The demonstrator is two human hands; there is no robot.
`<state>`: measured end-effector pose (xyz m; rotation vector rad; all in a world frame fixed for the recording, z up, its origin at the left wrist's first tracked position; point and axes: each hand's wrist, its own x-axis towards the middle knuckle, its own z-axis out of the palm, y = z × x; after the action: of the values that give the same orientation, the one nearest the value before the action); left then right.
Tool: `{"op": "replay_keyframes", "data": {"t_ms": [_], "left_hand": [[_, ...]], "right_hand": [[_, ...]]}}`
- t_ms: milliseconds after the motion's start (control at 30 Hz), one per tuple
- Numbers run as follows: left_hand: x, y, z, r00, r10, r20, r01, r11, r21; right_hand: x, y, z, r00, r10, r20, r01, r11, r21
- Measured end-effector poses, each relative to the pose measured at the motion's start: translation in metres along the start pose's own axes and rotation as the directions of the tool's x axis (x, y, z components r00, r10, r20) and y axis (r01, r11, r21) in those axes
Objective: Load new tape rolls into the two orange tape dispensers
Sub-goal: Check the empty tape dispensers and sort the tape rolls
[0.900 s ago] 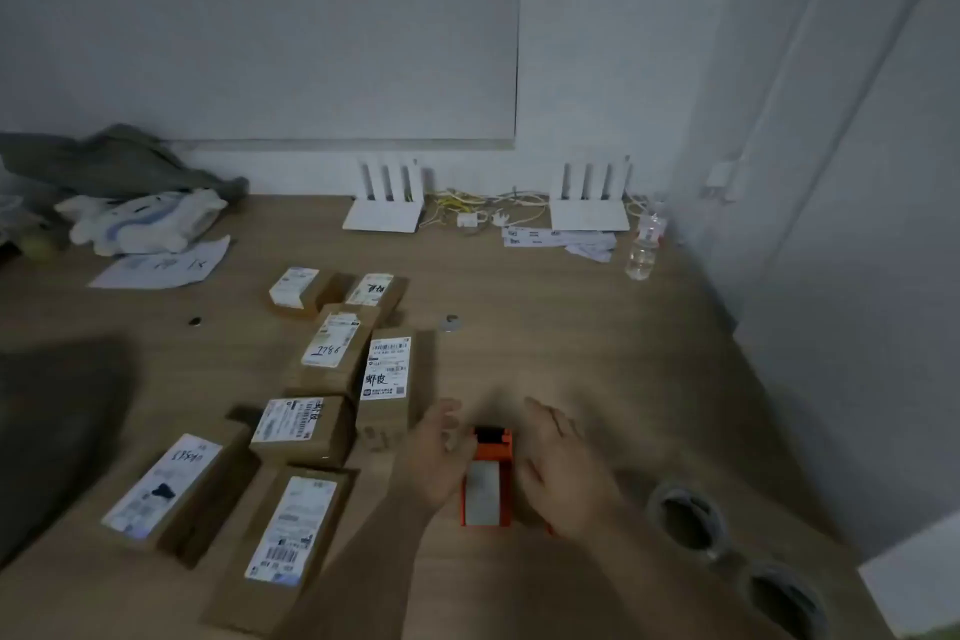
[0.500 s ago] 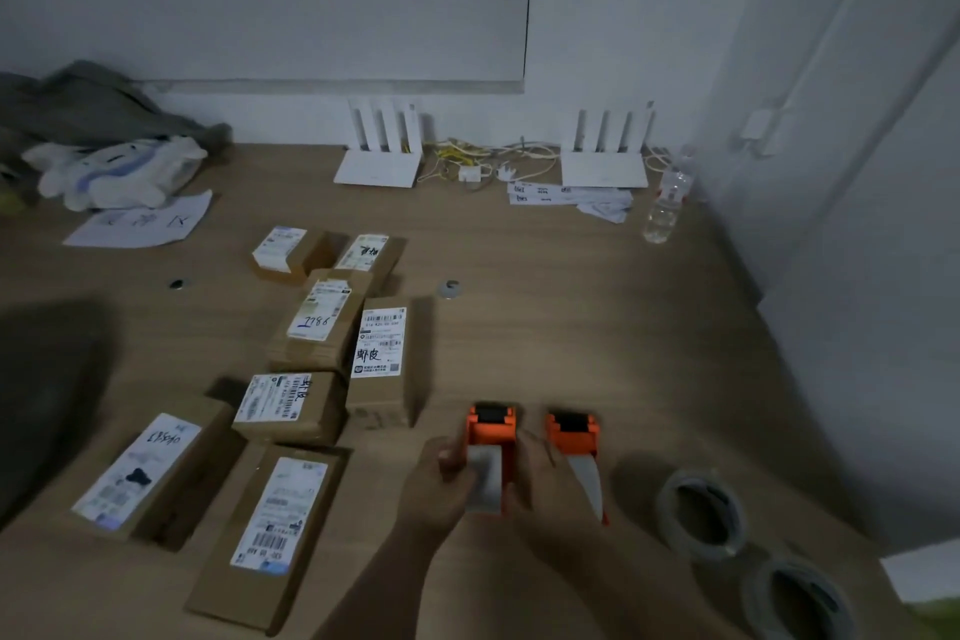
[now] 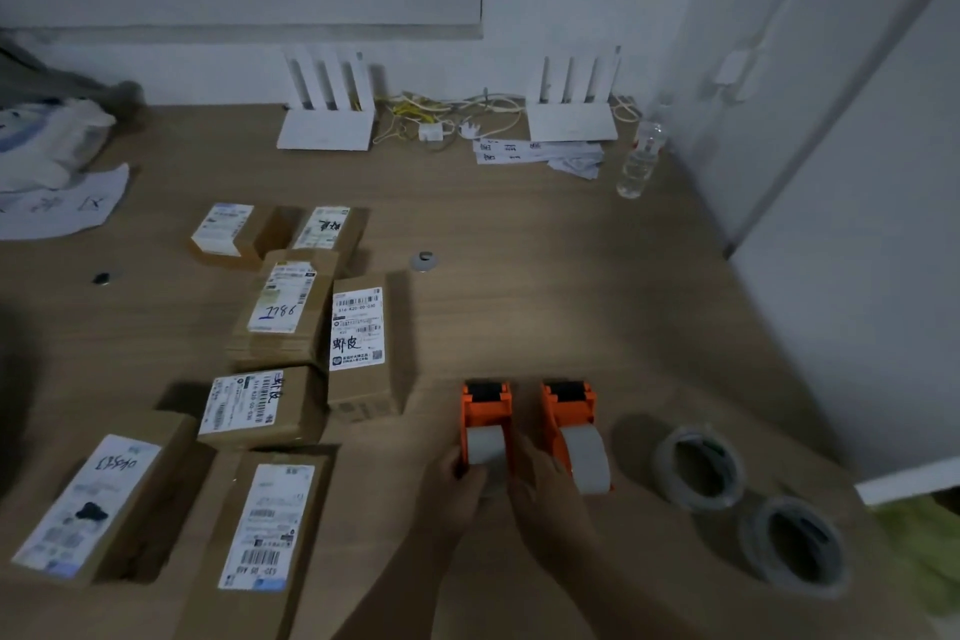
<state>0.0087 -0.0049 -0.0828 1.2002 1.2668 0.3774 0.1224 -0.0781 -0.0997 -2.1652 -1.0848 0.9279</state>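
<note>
Two orange tape dispensers stand side by side on the wooden table, each with a pale grey core in it. My left hand (image 3: 454, 481) and my right hand (image 3: 545, 489) clasp the near end of the left dispenser (image 3: 485, 424) from both sides. The right dispenser (image 3: 574, 426) stands free just right of my right hand. Two tape rolls lie flat further right: one (image 3: 698, 465) near the dispensers, the other (image 3: 795, 543) closer to the table's edge.
Several labelled cardboard parcels (image 3: 358, 343) lie left of the dispensers. Two white routers (image 3: 327, 120) with cables, paper slips and a water bottle (image 3: 636, 161) line the back wall. A white wall panel (image 3: 857, 276) borders the table on the right.
The view has tilted down, bringing both dispensers and both rolls into sight. My hands have slid back to the near end of the left dispenser.
</note>
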Motion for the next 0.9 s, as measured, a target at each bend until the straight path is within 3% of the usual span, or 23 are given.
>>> {"op": "replay_keyframes", "data": {"t_ms": [300,400,500,633,900], "left_hand": [[-0.013,0.009,-0.012,0.996,-0.074,0.05,0.077,0.995,-0.066],[-0.018,0.006,-0.015,0.995,-0.09,0.03,0.093,0.989,-0.117],[-0.023,0.005,-0.018,0.996,-0.087,0.035,0.09,0.988,-0.128],[-0.028,0.011,-0.025,0.993,-0.114,0.028,0.117,0.971,-0.209],[-0.027,0.032,-0.038,1.0,-0.004,0.007,0.005,0.979,-0.205]], "right_hand": [[-0.001,0.011,0.015,0.966,0.239,0.096,-0.257,0.915,0.312],[-0.003,0.002,0.015,0.892,0.404,0.205,-0.45,0.742,0.497],[-0.008,-0.006,0.016,0.879,0.374,0.297,-0.477,0.661,0.579],[-0.011,-0.008,0.018,0.908,0.324,0.267,-0.419,0.692,0.588],[-0.009,-0.01,0.015,0.927,0.318,0.2,-0.376,0.785,0.492]]}}
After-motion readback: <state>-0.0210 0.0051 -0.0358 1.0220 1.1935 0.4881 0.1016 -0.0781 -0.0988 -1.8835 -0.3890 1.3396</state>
